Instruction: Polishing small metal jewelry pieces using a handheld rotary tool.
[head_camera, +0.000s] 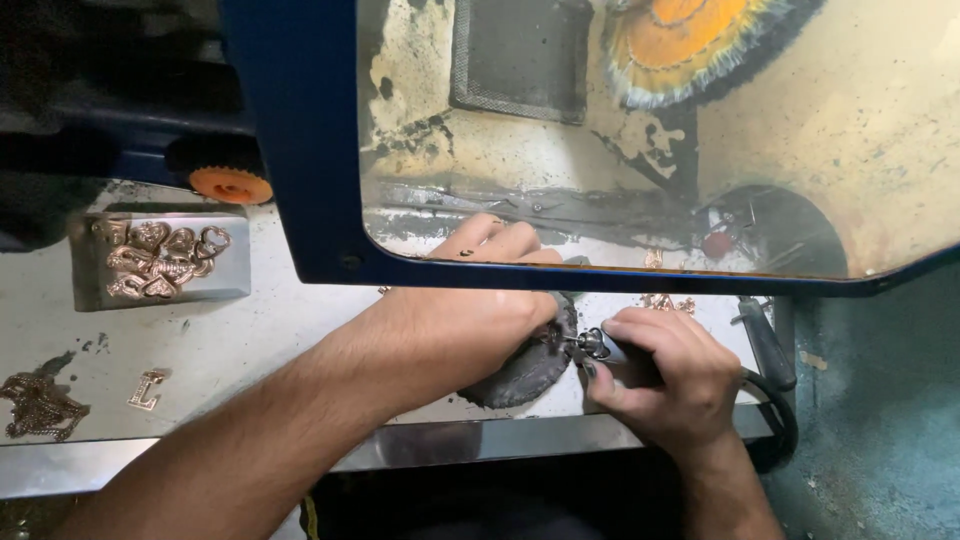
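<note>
Two bare hands work at the near edge of a pale, dust-stained metal worktop (300, 350). The right hand (665, 375) is closed in a pen-like grip around one slim rotary handpiece with a silver nose and black body (605, 347), whose tip points left towards the other hand; a black hose (780, 415) loops away from it by the wrist. The left hand (470, 320) is curled down over one dark grey round pad (530, 368) and pinches something small where the tool tip meets it; the piece itself is too small and too covered to make out. The fingertips of that hand reach under the lower edge of a blue-framed clear shield (300, 150).

Further left on the worktop lie one rose-gold letter-shaped pendant (147, 390) and, at the far left edge, one tangled heap of gold-coloured chain pieces (38, 405). Beyond them stands one shallow rectangular steel tray (230, 275) holding a pile of rose-gold heart-shaped pendants (160, 260); they overlap too much for an exact count. A few small gold pieces (668, 300) lie just past the right hand.

Farther back, one orange ribbed knob (230, 185) sits beside the blue frame. Behind the shield are one dark mesh panel (520, 55) and one orange and yellow cloth buffing wheel (690, 40).
</note>
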